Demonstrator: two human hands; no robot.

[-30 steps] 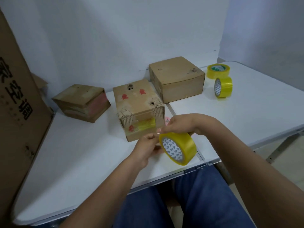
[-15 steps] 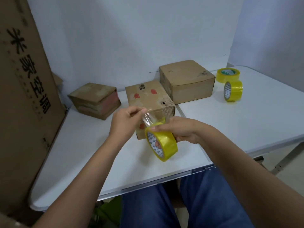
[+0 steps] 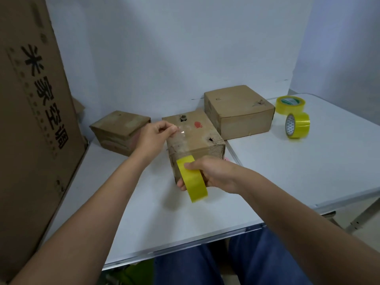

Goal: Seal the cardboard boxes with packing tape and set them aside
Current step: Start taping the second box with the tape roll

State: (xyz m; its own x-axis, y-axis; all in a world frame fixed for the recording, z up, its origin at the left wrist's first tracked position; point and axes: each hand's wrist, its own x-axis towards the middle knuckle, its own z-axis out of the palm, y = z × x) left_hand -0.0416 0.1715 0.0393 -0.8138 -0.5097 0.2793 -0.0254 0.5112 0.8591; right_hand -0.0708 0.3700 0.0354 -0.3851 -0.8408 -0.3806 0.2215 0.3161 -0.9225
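On the smooth white table (image 3: 308,171) a small, squat cardboard box (image 3: 195,138) sits near the front middle, its brown top scuffed, punctured by two ragged holes and stamped with a red mark. The near face shows the ribbed edges of stacked corrugated layers. The right hand (image 3: 213,173) holds a yellow tape roll (image 3: 192,178) on edge against that near face, the thumb lying on the glossy outer band and the fingers curled through under the ring. A clear, shiny strip of tape (image 3: 182,138) runs from the roll up over the front edge and across the lid. The left hand (image 3: 156,134) pinches the far end of this strip between thumb and fingertips just above the lid, so both grips are closed on tape: one on the roll, one on the strip's end.

Behind and to the left lies a flat, worn box with a pinkish side (image 3: 121,130). Behind and to the right sits a larger box (image 3: 238,112), its lid slightly bowed and dented. Further right are two more translucent yellow rolls: one lying flat (image 3: 290,105), and one standing on edge (image 3: 297,125) with a white patterned core, just in front of it. A tall sheet of brown cardboard (image 3: 30,120) printed with black characters stands at the left edge of the table. Blue fabric covers the person's legs (image 3: 257,262) below.
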